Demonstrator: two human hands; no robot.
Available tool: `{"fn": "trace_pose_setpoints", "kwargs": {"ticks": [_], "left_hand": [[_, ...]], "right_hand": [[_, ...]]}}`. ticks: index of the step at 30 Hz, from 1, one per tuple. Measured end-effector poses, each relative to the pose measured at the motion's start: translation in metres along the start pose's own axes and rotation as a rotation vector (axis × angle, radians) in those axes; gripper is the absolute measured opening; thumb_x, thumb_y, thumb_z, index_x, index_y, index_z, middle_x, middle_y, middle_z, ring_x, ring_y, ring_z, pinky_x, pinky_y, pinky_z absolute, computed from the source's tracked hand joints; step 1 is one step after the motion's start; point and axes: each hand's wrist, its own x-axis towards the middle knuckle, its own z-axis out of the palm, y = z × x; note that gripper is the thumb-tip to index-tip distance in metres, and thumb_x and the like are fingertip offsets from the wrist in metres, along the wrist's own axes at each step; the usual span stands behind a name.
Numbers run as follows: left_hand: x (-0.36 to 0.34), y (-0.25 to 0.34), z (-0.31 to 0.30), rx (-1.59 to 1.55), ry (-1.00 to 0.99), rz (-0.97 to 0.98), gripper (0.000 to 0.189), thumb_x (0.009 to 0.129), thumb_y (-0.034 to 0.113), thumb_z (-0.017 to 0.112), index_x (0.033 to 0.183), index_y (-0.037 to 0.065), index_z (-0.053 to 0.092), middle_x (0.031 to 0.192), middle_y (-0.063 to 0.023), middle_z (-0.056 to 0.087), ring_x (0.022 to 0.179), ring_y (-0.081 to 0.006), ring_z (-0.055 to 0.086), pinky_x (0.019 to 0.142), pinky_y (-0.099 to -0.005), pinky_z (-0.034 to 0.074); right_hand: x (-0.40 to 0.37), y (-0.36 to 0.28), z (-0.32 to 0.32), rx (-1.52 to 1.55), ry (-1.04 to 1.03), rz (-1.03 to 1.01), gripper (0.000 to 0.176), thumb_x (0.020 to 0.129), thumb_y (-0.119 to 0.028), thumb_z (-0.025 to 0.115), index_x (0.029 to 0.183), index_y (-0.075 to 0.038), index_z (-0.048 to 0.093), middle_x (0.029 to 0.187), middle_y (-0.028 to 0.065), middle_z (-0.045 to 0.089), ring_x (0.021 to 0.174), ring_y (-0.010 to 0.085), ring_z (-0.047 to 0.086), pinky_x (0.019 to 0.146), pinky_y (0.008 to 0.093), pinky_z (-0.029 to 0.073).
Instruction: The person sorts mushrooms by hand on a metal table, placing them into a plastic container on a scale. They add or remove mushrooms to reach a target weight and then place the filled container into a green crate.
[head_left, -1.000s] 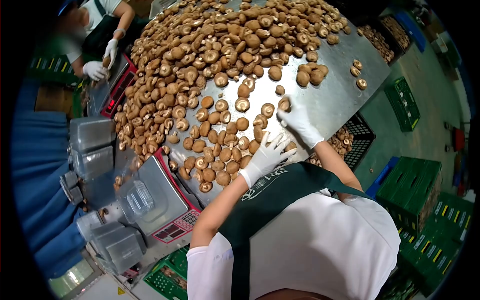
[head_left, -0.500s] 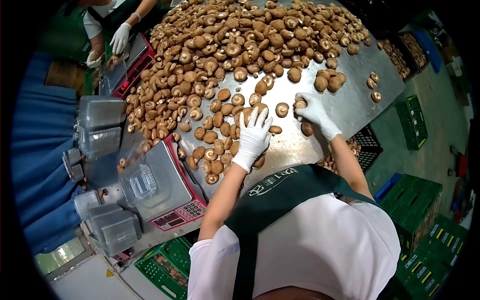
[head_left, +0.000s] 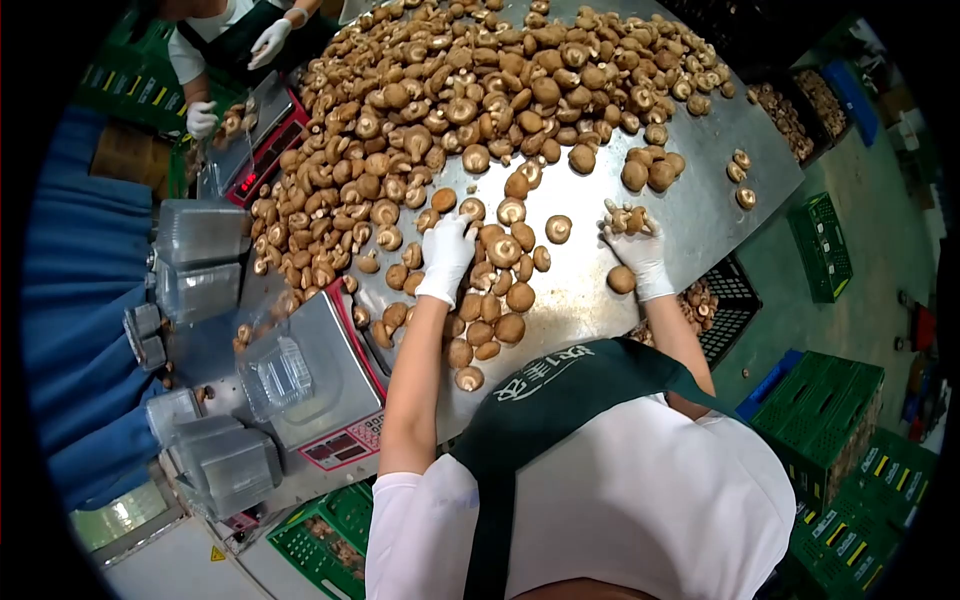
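Brown shiitake mushrooms (head_left: 519,297) lie loosely scattered on the metal table (head_left: 575,335) in front of me. My left hand (head_left: 448,255), in a white glove, rests over the left part of this scatter. Its fingers reach out beside a stem-up mushroom (head_left: 471,209), though the fingertips are only partly visible. On the right, my gloved right hand (head_left: 640,250) is turned upward with its fingers curled around a small clump of mushrooms (head_left: 628,219). One loose mushroom (head_left: 621,279) sits just left of that wrist.
A large mushroom heap (head_left: 480,85) covers the far table. To the left stand a scale (head_left: 335,400) bearing a clear tray (head_left: 280,375) and stacked plastic trays (head_left: 225,460). A black crate (head_left: 735,305) adjoins the right edge. Another person's gloved hand (head_left: 270,43) shows at upper left.
My left hand has moved left across the scattered mushrooms, uncovering those on its right. My right hand has turned from palm down to palm up, with mushrooms showing in its fingers.
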Motion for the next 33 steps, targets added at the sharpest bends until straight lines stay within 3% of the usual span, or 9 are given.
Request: {"fn": "trace_pose_setpoints", "kwargs": {"ticks": [3, 5, 7, 10, 13, 20, 25, 30, 33], "left_hand": [[-0.004, -0.008, 0.005, -0.223, 0.332, 0.000, 0.020, 0.083, 0.020, 0.062, 0.099, 0.008, 0.066, 0.097, -0.0124, 0.066, 0.086, -0.0317, 0.063, 0.076, -0.0394, 0.050], [-0.008, -0.006, -0.008, -0.443, 0.432, -0.009, 0.019, 0.083, 0.015, 0.064, 0.100, 0.006, 0.066, 0.097, -0.0140, 0.066, 0.088, -0.0302, 0.063, 0.078, -0.0364, 0.050], [-0.020, 0.007, -0.027, -0.536, 0.480, -0.068, 0.021, 0.082, 0.010, 0.065, 0.102, 0.003, 0.066, 0.098, -0.0141, 0.066, 0.090, -0.0277, 0.064, 0.081, -0.0340, 0.049], [-0.041, 0.036, -0.045, -0.616, 0.541, 0.011, 0.022, 0.080, 0.007, 0.067, 0.102, 0.003, 0.067, 0.100, -0.0122, 0.067, 0.092, -0.0241, 0.063, 0.082, -0.0323, 0.049], [-0.061, 0.071, -0.039, -0.693, 0.457, 0.215, 0.027, 0.076, 0.007, 0.070, 0.102, 0.005, 0.067, 0.100, -0.0112, 0.067, 0.089, -0.0238, 0.063, 0.079, -0.0335, 0.049], [-0.096, 0.095, -0.029, -0.550, 0.155, 0.336, 0.056, 0.074, 0.010, 0.070, 0.127, 0.009, 0.053, 0.127, -0.0127, 0.053, 0.114, -0.0298, 0.052, 0.096, -0.0364, 0.040], [-0.109, 0.070, -0.026, -0.700, 0.206, 0.210, 0.036, 0.077, 0.009, 0.067, 0.113, 0.007, 0.062, 0.114, -0.0140, 0.061, 0.105, -0.0298, 0.058, 0.092, -0.0375, 0.044], [-0.129, 0.013, -0.028, -0.572, 0.429, -0.078, 0.025, 0.080, 0.005, 0.065, 0.105, 0.003, 0.065, 0.108, -0.0131, 0.064, 0.102, -0.0263, 0.061, 0.092, -0.0345, 0.046], [-0.147, -0.011, -0.049, -0.541, 0.533, -0.289, 0.025, 0.081, 0.003, 0.063, 0.106, 0.002, 0.064, 0.108, -0.0122, 0.064, 0.101, -0.0256, 0.061, 0.091, -0.0338, 0.046]], "right_hand": [[0.046, 0.025, -0.063, 0.412, -0.209, 0.176, 0.040, 0.076, -0.025, 0.059, 0.107, -0.002, 0.053, 0.114, 0.0182, 0.051, 0.088, 0.0207, 0.049, 0.085, 0.0391, 0.039], [0.024, 0.062, 0.030, -0.744, 0.051, -0.179, 0.042, 0.072, -0.021, 0.060, 0.108, 0.000, 0.052, 0.097, 0.0153, 0.055, 0.085, 0.0207, 0.049, 0.084, 0.0375, 0.040], [0.028, 0.063, 0.067, -0.066, -0.040, 0.180, 0.046, 0.068, -0.015, 0.058, 0.110, 0.003, 0.051, 0.091, 0.0146, 0.057, 0.083, 0.0216, 0.051, 0.081, 0.0365, 0.042], [0.027, 0.061, 0.096, -0.283, -0.277, 0.397, 0.062, 0.064, -0.011, 0.056, 0.124, 0.005, 0.045, 0.107, 0.0198, 0.058, 0.083, 0.0214, 0.054, 0.075, 0.0331, 0.047], [0.017, 0.061, 0.115, -0.750, -0.550, 0.553, 0.075, 0.068, -0.013, 0.059, 0.138, 0.002, 0.035, 0.100, 0.0142, 0.060, 0.080, 0.0169, 0.058, 0.071, 0.0262, 0.047], [-0.046, 0.018, 0.106, -0.789, -0.285, 0.554, 0.056, 0.073, -0.021, 0.065, 0.121, 0.004, 0.052, 0.111, 0.0175, 0.060, 0.097, 0.0231, 0.060, 0.084, 0.0324, 0.049], [-0.084, -0.043, 0.064, -0.746, -0.250, 0.454, 0.036, 0.070, -0.020, 0.065, 0.098, 0.001, 0.057, 0.113, 0.0213, 0.060, 0.102, 0.0298, 0.058, 0.094, 0.0376, 0.042], [-0.113, -0.084, 0.060, -1.195, -0.142, 0.462, 0.059, 0.077, -0.029, 0.063, 0.123, 0.006, 0.051, 0.122, 0.0205, 0.057, 0.114, 0.0295, 0.054, 0.101, 0.0370, 0.038], [-0.117, -0.104, 0.056, -1.095, -0.139, 0.314, 0.045, 0.085, -0.031, 0.060, 0.110, 0.006, 0.059, 0.114, 0.0189, 0.061, 0.111, 0.0294, 0.056, 0.100, 0.0390, 0.039]]}}
